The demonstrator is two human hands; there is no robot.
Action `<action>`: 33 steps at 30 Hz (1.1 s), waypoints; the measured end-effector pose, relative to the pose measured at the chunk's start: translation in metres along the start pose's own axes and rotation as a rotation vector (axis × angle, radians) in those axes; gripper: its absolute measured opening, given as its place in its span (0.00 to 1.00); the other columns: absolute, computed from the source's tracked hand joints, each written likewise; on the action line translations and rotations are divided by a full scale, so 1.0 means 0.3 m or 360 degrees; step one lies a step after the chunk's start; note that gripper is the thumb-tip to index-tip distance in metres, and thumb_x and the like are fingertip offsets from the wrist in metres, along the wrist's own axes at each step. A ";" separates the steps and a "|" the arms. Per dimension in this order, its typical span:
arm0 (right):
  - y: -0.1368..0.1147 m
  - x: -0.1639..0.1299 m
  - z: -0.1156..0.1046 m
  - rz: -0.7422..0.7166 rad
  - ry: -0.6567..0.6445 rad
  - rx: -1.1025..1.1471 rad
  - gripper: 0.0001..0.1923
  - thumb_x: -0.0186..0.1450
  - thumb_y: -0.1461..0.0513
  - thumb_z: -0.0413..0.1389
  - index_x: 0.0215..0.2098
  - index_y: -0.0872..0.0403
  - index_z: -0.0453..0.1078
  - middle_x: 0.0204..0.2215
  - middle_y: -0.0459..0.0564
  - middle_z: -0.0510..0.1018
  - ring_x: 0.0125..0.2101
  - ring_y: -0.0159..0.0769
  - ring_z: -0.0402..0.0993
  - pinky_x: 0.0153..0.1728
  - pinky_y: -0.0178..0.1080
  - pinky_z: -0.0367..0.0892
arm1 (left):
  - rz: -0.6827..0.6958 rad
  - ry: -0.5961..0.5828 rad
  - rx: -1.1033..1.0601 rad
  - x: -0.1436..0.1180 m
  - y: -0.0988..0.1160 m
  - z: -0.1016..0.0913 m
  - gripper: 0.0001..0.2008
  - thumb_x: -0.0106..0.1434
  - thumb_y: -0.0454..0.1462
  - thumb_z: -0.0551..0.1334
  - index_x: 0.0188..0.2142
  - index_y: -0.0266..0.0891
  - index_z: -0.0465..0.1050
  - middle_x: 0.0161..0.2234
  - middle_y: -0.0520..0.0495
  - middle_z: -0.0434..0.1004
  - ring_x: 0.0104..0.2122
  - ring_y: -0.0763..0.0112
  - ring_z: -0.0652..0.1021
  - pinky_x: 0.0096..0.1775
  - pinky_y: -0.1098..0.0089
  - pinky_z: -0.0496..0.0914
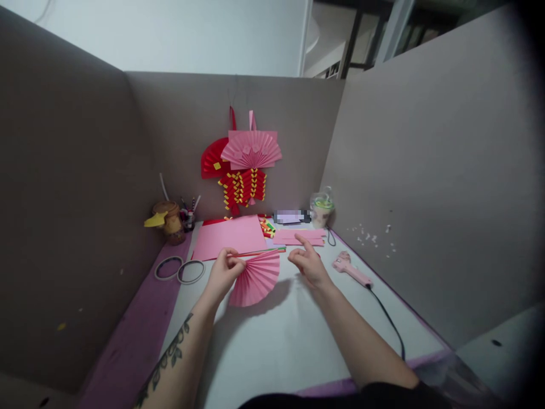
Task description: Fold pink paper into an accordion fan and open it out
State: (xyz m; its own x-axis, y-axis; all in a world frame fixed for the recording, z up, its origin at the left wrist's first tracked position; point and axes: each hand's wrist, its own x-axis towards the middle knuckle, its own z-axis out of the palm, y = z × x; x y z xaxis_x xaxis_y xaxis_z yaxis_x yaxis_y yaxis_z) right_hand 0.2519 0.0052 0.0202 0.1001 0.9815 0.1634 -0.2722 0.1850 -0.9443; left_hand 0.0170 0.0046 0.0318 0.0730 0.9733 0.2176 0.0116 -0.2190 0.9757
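My left hand [225, 268] pinches a pink pleated paper fan [259, 279] at its gathered point, and the folds spread down to the right above the white table. To the right of the fan, apart from it, is my right hand [307, 262]. Its index finger is stretched out and the other fingers are partly bent, with nothing visible in them. Behind my left hand lies a large sheet of pink paper [227, 236]. Pink paper strips [293, 237] lie just beyond my right fingertips. Thin green and red strips [272, 250] show behind the fan's upper edge.
Two tape rolls [191, 272] lie at left, near a brown cup [167, 218] and a pen holder [189, 218]. A pink glue gun [351, 269] with a black cord lies at right. A clear cup [322, 209] stands behind it. Paper fan decorations [252, 149] hang on the grey partition.
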 end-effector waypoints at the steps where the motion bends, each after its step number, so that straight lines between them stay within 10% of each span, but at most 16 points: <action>1: 0.001 -0.002 0.002 -0.0013 -0.0025 0.0018 0.44 0.49 0.62 0.62 0.62 0.54 0.51 0.23 0.40 0.72 0.26 0.30 0.66 0.31 0.35 0.60 | -0.0006 -0.0030 0.0022 -0.003 0.002 0.004 0.15 0.50 0.35 0.61 0.37 0.40 0.58 0.22 0.58 0.72 0.24 0.75 0.72 0.31 0.74 0.62; 33: 0.021 -0.077 0.096 0.0262 -0.0219 -0.0119 0.56 0.45 0.64 0.65 0.66 0.53 0.42 0.23 0.41 0.76 0.22 0.30 0.70 0.27 0.34 0.64 | 0.0022 -0.0393 0.0225 -0.039 0.001 0.051 0.15 0.53 0.35 0.61 0.40 0.41 0.59 0.26 0.53 0.75 0.26 0.74 0.74 0.31 0.73 0.64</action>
State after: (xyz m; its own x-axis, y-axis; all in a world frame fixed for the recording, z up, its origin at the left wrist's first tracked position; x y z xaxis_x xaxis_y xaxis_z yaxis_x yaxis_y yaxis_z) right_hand 0.2203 -0.0149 0.0188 -0.0726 0.9966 0.0378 -0.2017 0.0224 -0.9792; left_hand 0.0316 -0.0080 0.0292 0.3147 0.9277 0.2010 0.1465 -0.2566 0.9553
